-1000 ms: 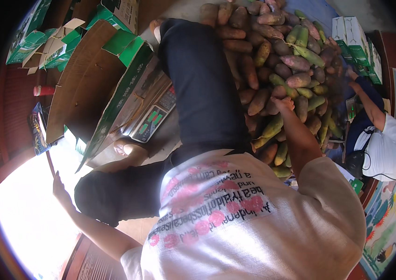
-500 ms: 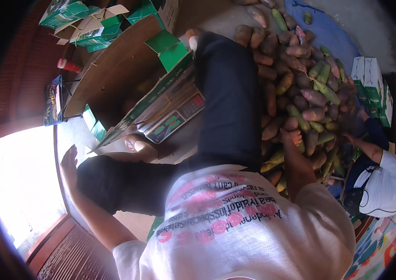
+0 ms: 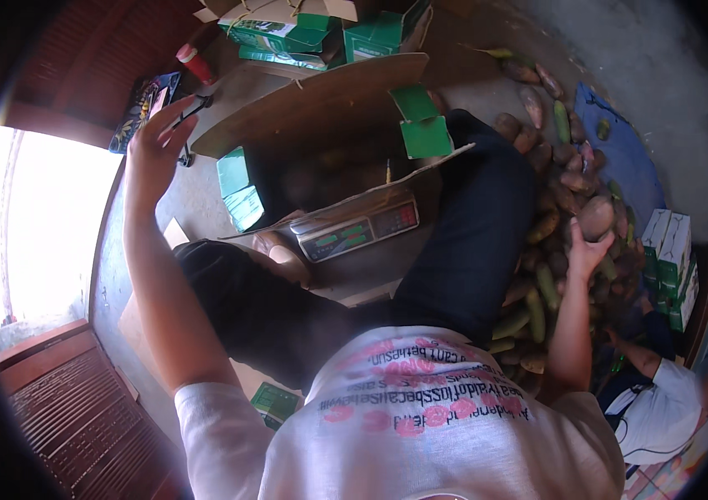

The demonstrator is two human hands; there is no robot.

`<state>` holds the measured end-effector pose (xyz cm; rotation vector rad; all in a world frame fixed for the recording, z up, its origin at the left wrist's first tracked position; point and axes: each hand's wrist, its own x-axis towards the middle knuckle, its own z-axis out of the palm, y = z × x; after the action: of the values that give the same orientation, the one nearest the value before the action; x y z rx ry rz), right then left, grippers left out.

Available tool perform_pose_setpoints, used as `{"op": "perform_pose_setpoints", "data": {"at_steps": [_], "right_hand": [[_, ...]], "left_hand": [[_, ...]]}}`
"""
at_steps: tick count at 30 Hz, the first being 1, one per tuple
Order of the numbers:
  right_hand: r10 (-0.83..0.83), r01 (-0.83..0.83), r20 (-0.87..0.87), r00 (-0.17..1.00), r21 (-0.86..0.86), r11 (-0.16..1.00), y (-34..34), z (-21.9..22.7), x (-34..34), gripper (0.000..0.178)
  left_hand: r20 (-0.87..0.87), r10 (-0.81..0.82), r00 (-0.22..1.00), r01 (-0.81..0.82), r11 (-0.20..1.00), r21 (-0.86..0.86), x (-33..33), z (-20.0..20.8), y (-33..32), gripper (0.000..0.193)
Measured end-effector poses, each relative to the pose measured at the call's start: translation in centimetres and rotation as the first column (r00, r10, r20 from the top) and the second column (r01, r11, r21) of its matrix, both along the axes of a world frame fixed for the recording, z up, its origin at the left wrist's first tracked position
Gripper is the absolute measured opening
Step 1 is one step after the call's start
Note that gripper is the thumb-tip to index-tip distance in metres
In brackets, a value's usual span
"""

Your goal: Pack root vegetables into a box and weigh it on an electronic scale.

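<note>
On the left, the person's left hand [image 3: 154, 154] is raised with its fingers parted, beside a large open cardboard carton [image 3: 304, 104] that has a digital scale [image 3: 358, 235] at its near side. To the right, the right hand [image 3: 586, 254] grips a plump, rounded oval tuber [image 3: 595, 218], dull brown with a faint pinkish cast, over a pile of longer green and reddish-brown produce [image 3: 547, 287].

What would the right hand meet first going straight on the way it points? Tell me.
Probably the produce pile, just beyond the brown piece that the right hand holds; its height is unclear, so it might pass above.
</note>
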<state>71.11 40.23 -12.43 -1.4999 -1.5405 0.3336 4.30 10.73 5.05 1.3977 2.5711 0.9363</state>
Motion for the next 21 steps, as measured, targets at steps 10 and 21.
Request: {"op": "perform_pose_setpoints", "data": {"at_steps": [10,21], "right_hand": [[0.843,-0.87,0.329,0.426,-0.106,0.481,-3.2,24.4,-30.3,0.073],[0.806,-0.473,0.372,-0.46,-0.871,0.132,-6.7,6.6,-51.8,0.07]], "left_hand": [[-0.091,-0.166,0.982,0.158,0.983,-0.09,1.2,-2.4,6.6,0.039],[-0.143,-0.199,0.97,0.167,0.965,-0.204,0.9,-3.4,6.4,0.02]]}}
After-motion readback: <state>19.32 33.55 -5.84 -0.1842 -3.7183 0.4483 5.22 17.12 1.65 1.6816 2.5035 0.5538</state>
